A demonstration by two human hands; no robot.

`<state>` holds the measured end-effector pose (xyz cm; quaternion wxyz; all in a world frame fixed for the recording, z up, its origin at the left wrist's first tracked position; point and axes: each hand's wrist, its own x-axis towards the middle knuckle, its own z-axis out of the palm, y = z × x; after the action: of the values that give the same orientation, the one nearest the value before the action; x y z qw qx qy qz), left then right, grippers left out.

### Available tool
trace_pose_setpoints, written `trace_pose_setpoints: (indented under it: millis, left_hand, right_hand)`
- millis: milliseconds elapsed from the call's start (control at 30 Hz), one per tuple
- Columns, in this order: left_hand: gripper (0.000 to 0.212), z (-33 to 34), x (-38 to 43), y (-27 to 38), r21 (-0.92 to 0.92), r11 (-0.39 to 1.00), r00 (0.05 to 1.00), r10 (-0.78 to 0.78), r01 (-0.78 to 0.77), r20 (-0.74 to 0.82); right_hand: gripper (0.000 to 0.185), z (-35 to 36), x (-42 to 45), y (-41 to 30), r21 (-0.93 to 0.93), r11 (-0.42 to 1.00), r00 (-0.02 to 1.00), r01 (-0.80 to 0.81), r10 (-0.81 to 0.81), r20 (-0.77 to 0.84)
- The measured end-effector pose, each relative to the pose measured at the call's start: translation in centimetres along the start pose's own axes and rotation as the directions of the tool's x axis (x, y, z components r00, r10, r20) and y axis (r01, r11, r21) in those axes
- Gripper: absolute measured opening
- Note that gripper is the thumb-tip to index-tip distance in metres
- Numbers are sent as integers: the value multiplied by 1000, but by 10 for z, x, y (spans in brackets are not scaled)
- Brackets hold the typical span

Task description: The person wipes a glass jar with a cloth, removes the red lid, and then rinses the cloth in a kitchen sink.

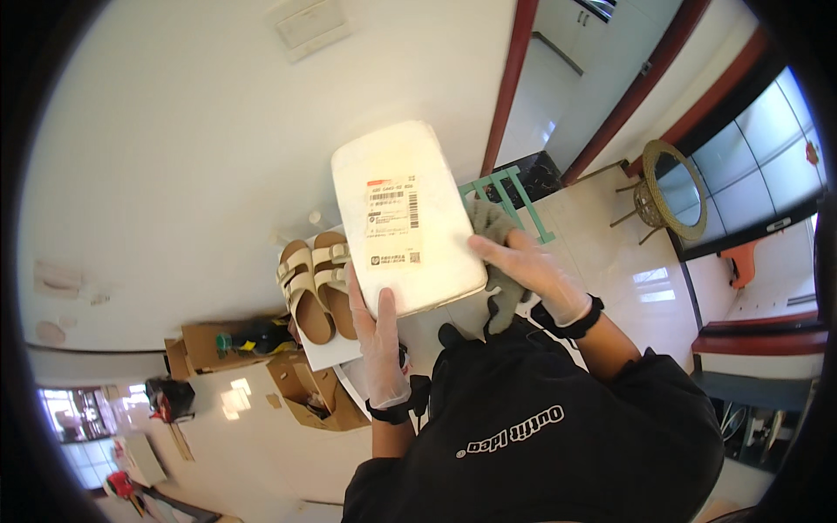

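A white box point(435, 261) with rounded corners and a printed label on its face is held up before me, slightly tilted. My left hand point(379, 340), in a clear thin glove, grips its lower left edge with the thumb on the face. At its right edge is my right hand point(529, 265), gloved too, with the thumb on the box and a grey-green cloth point(500, 229) bunched in the fingers and hanging down. The fingers behind the box are hidden. Left of the box, a pair of cream two-strap sandals point(306, 287) with tan footbeds rests on a white surface point(330, 350).
Below left stand an open cardboard box point(314, 392) and another cardboard box point(199, 340) with a dark bottle point(258, 341). A green slatted rack point(516, 196) is behind the cloth. At right stands a round wicker-framed table point(677, 189). A pale wall point(196, 163) rises at left.
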<state>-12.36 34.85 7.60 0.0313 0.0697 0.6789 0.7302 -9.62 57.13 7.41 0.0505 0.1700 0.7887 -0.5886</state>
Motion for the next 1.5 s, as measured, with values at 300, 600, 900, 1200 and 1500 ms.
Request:
trace_pose_setpoints:
  millis: [300,600,900,1200,1500]
  left_hand:
    - [55,-1,-7,33,212,977,1000,6,-11,24]
    - [12,-5,-18,-10,302,574,648,694,-761,315]
    - [23,34,-1,-54,281,682,610,302,-676,733]
    - [23,91,14,-59,325,643,621,303,-693,723]
    - [17,206,4,-60,386,628,727,481,-676,490]
  right_hand:
    - [60,16,-7,19,265,950,986,165,-168,-13]
    - [34,-71,-26,26,338,903,722,264,47,-690]
    - [31,-126,-73,41,277,856,428,437,73,-901]
    - [29,-173,-94,69,239,856,271,459,122,-955]
    - [30,-271,-123,146,290,845,215,449,213,-953]
